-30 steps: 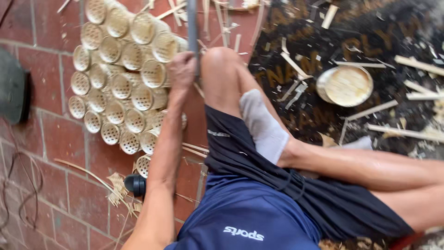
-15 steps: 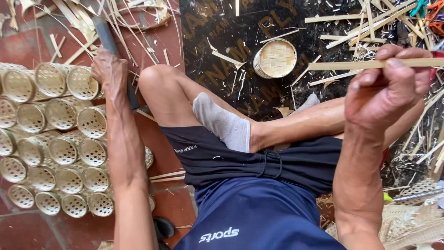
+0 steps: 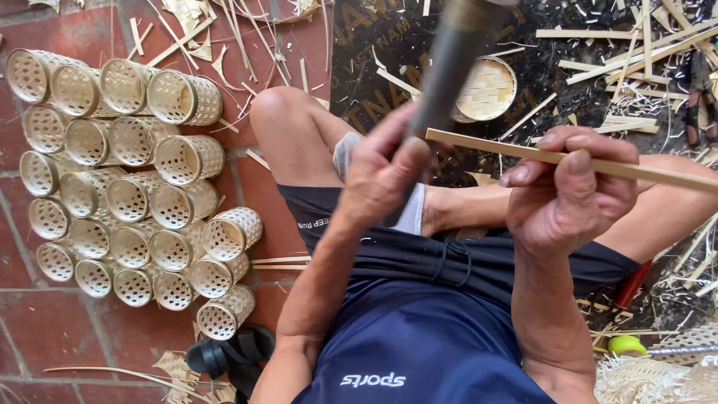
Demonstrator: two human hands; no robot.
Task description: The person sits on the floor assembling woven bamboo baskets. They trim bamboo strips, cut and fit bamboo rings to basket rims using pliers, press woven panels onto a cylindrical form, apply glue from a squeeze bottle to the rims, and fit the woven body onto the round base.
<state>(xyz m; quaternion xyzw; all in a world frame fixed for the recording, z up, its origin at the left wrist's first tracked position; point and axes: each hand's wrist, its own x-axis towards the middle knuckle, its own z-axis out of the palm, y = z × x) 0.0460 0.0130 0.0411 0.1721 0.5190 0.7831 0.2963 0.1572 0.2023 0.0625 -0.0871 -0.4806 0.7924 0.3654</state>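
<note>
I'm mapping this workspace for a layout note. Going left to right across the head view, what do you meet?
Cluster of small woven bamboo baskets on the red brick floor → left hand gripping a dark blade handle → round woven bamboo lid on the dark mat → right hand holding a long pale bamboo strip → small yellow-green roll.

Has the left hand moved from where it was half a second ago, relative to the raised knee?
Yes. The left hand, earlier out past the knee near the woven baskets, now sits above the lap, gripping a dark tool against the bamboo strip.
</note>
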